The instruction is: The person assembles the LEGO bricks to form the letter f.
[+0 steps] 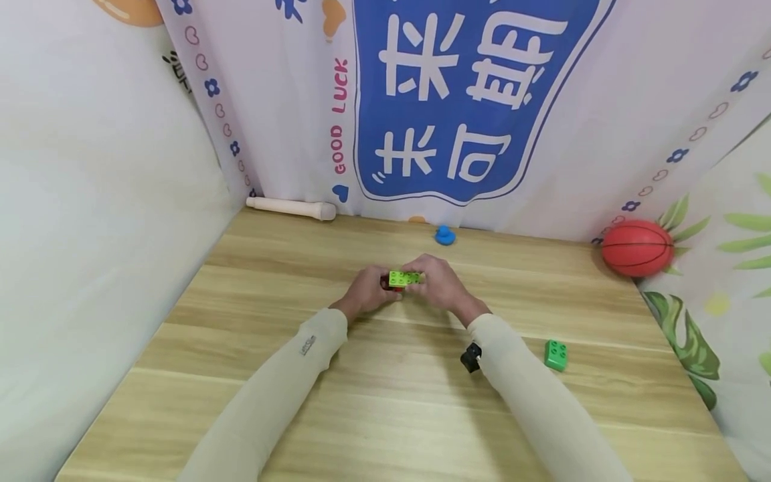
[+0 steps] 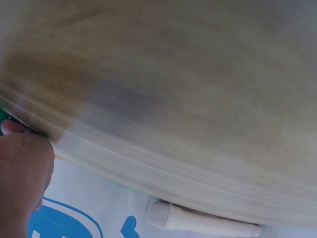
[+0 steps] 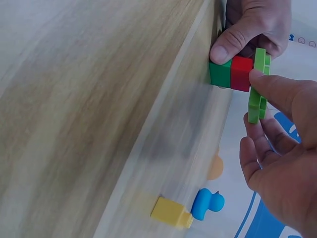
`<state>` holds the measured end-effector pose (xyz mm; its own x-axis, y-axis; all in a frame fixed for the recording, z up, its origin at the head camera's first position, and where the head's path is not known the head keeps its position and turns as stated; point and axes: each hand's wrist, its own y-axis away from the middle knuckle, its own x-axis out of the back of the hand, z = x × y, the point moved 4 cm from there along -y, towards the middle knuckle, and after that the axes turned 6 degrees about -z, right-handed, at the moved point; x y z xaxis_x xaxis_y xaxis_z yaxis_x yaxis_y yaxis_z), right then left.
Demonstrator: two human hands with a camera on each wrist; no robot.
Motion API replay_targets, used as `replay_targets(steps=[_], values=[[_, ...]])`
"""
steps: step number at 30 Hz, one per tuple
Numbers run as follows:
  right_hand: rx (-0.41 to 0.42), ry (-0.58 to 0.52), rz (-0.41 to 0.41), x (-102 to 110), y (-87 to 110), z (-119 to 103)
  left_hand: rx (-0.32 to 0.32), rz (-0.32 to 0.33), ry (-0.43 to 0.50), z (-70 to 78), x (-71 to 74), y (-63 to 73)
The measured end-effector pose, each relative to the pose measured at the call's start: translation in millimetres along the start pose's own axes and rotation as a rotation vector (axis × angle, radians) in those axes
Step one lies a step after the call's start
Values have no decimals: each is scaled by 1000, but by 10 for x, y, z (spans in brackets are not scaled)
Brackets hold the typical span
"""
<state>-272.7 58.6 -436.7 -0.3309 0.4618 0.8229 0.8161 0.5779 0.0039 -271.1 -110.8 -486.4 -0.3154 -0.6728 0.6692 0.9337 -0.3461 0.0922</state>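
My left hand (image 1: 366, 292) grips a dark green block (image 3: 220, 74) low down, its thumb against the side. Stacked on that block is a red block (image 3: 241, 73). A light green studded brick (image 1: 405, 278), long and thin, lies across the top of the red block and sticks out past it to the right. My right hand (image 1: 442, 282) pinches this brick with the thumb on one face and fingers around its far end. In the left wrist view only the back of the left hand (image 2: 25, 173) and a sliver of green show at the edge.
Behind the hands sits a blue rubber duck (image 1: 445, 235), with a yellow block (image 3: 171, 211) beside it in the right wrist view. A green brick (image 1: 556, 355) lies by the right forearm. A white microphone (image 1: 292, 207) and a red ball (image 1: 637, 248) stand at the back corners of the table.
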Motion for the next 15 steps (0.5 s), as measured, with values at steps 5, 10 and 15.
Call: replay_targets(steps=[5,10,15], values=[[8,14,-12,21,-29,-20,5,1,-27,31,15,-5],[-7,13,-35,36,-61,-26,16,1,-18,31,19,-3],[-26,2,-60,48,-82,-23,16,-1,-15,25,24,-2]])
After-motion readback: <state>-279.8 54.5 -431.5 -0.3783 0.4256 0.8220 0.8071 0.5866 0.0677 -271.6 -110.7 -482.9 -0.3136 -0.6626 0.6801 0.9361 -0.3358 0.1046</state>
